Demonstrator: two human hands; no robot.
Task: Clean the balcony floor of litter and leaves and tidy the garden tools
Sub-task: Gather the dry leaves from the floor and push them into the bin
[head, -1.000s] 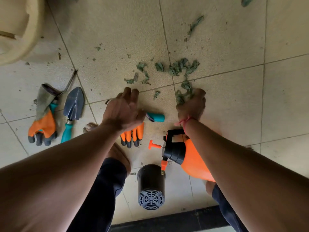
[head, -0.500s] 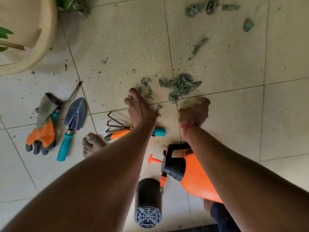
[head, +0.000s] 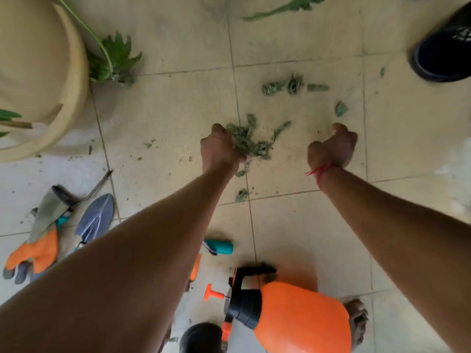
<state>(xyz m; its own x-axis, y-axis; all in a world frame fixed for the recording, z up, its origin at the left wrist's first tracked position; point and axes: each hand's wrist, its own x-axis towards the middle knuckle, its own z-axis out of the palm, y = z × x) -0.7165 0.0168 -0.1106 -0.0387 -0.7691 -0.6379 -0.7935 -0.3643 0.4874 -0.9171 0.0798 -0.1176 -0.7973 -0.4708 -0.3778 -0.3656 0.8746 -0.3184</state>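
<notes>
- The leaf clump [head: 251, 145] lies on the floor tile [head: 178, 103] between both hands; the left hand [head: 218, 151] curls its fingers into it, gripping
- The right hand [head: 331, 149] is curled, back to the camera; whether it holds scraps I cannot tell
- Risk: dry, crumbly leaves may spill from a loose grasp on lifting, rescattering litter
- Loose leaves [head: 283, 86] lie beyond; the orange sprayer [head: 300, 317] by the foot [head: 358, 319] could get kicked

I saw dull green leaves [head: 251, 145]; the floor [head: 178, 103] tiles were beige; the sprayer [head: 300, 317] was orange with a black head; the glove [head: 38, 240] orange and grey; the trowel [head: 95, 220] blue-grey.
</notes>
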